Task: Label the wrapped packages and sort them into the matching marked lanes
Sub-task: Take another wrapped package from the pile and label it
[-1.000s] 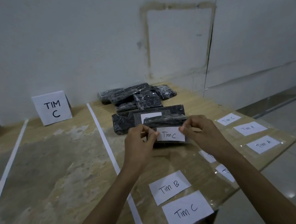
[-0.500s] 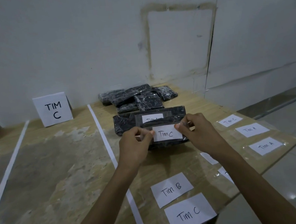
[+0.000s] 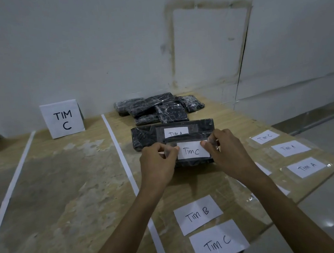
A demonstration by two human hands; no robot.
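A black wrapped package (image 3: 193,161) lies on the wooden table, and a white "Tim C" label (image 3: 193,150) with clear tape sits on its top. My left hand (image 3: 157,164) pinches the label's left end. My right hand (image 3: 224,153) pinches its right end. Behind it lies another black package (image 3: 144,137) bearing a "Tim A" label (image 3: 176,132). A standing "TIM C" lane sign (image 3: 62,118) marks the lane to the left, bounded by white tape lines (image 3: 121,155).
Several unlabelled black packages (image 3: 160,108) are piled at the back near the wall. Loose labels lie near me: "Tim B" (image 3: 198,214), "Tim C" (image 3: 218,243). More taped labels (image 3: 291,148) line the table's right edge (image 3: 331,173), past which the floor drops away.
The label has come down from just above the package onto its top, and both hands have lowered with it, still pinching its ends.
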